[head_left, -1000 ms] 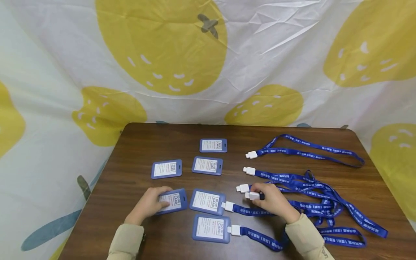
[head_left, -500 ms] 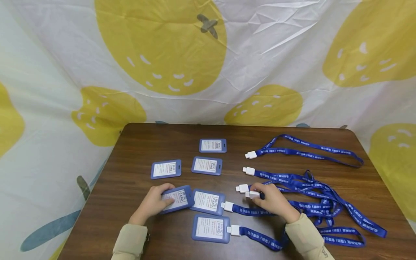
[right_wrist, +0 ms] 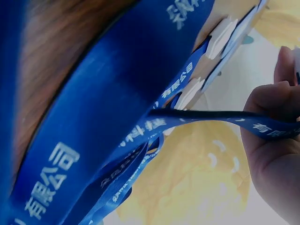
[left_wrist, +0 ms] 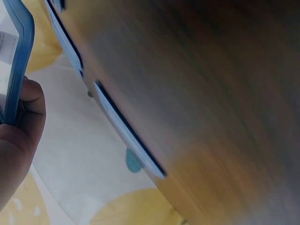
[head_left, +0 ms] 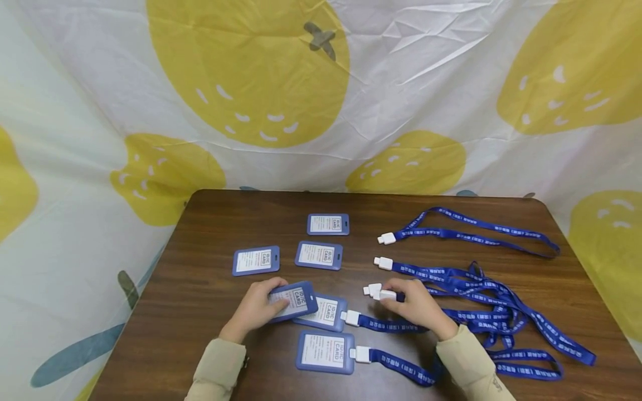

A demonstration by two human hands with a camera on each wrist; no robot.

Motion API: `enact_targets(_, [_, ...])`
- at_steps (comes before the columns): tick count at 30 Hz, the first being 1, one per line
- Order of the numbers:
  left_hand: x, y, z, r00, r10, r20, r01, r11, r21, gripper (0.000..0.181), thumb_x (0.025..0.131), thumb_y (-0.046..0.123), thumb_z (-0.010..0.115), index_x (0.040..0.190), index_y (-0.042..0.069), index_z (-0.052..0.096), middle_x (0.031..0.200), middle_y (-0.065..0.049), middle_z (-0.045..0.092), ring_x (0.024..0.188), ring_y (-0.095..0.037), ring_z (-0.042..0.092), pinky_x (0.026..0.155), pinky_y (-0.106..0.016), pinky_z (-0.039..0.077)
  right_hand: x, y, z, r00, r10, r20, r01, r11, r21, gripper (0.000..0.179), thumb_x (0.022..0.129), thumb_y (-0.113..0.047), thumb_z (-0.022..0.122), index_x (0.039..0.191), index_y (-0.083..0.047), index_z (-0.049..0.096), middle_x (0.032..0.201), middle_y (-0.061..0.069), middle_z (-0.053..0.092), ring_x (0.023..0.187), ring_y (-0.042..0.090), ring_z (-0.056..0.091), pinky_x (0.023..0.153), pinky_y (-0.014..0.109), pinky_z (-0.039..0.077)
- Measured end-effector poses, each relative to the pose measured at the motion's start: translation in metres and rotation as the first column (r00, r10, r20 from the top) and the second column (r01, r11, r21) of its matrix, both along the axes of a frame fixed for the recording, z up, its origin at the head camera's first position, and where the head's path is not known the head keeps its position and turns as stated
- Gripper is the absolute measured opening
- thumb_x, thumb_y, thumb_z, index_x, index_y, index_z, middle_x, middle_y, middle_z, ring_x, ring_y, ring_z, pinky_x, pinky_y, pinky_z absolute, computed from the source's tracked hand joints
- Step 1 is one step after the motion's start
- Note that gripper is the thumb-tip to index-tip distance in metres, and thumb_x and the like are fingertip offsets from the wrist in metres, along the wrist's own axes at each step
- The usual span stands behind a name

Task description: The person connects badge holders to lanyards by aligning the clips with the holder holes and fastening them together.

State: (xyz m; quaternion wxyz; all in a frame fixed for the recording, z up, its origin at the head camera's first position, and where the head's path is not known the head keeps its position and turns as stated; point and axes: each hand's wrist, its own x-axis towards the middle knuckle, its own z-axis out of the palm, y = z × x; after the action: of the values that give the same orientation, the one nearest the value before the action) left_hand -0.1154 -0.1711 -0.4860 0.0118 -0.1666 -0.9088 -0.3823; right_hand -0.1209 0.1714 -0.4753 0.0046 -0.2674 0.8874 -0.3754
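Observation:
My left hand (head_left: 256, 308) grips a blue ID card holder (head_left: 297, 299) by its left end, thumb over the front. The holder is raised and tilted, and it covers part of another card holder (head_left: 331, 313) that is joined to a lanyard's white clip (head_left: 352, 318). In the left wrist view, the fingers pinch the rim of the held card holder (left_wrist: 21, 56). My right hand (head_left: 417, 303) pinches a lanyard by its white clip (head_left: 385, 295), next to another white clip (head_left: 372, 289). In the right wrist view, its blue strap (right_wrist: 267, 126) runs out from the hand.
Three loose card holders, one of them a far one (head_left: 328, 224), lie at the back and left. A joined card holder (head_left: 325, 352) lies near the front. Blue lanyards (head_left: 501, 301) tangle at the right, with a separate lanyard (head_left: 476, 236) behind. A printed curtain hangs behind the table (head_left: 210, 223).
My left hand has lifted the card holder and carried it right, over the joined holder. The right hand has raised its lanyard clip slightly, shifting a little left.

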Motion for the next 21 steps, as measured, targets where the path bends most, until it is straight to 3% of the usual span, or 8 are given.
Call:
enact_targets(7, [-0.009, 0.020, 0.004, 0.998, -0.038, -0.042, 0.038, 0.999, -0.004, 0.023, 0.072, 0.006, 0.072, 0.093, 0.008, 0.064, 0.086, -0.003, 0.065, 0.075, -0.015, 0.056, 0.069, -0.033, 0.044, -0.003, -0.005, 0.005, 0.996, -0.047, 0.073, 0.057, 0.987, -0.148, 0.013, 0.080, -0.007, 0.067, 0.093, -0.004, 0.064, 0.076, -0.001, 0.060, 0.057, 0.007, 0.052, 0.055, 0.027, 0.046])
enact_targets(10, [-0.013, 0.027, 0.006, 0.996, -0.061, -0.062, 0.062, 0.998, 0.018, 0.022, 0.073, 0.006, 0.071, 0.093, 0.007, 0.064, 0.085, -0.003, 0.065, 0.075, -0.015, 0.056, 0.069, -0.033, 0.045, -0.004, -0.005, 0.006, 0.995, -0.060, 0.074, 0.073, 0.981, -0.182, 0.013, 0.081, -0.006, 0.065, 0.094, -0.006, 0.063, 0.076, -0.001, 0.060, 0.056, 0.007, 0.052, 0.056, 0.026, 0.045])
enact_targets(21, [-0.024, 0.055, 0.022, 0.991, -0.109, -0.084, 0.111, 0.993, 0.025, 0.023, 0.074, 0.006, 0.070, 0.096, 0.004, 0.064, 0.088, -0.007, 0.066, 0.077, -0.016, 0.059, 0.071, -0.034, 0.048, -0.005, -0.004, 0.006, 0.986, -0.062, 0.157, 0.096, 0.972, -0.213, 0.013, 0.086, -0.006, 0.060, 0.099, -0.008, 0.057, 0.070, 0.011, 0.058, 0.049, 0.015, 0.055, 0.046, 0.026, 0.043])
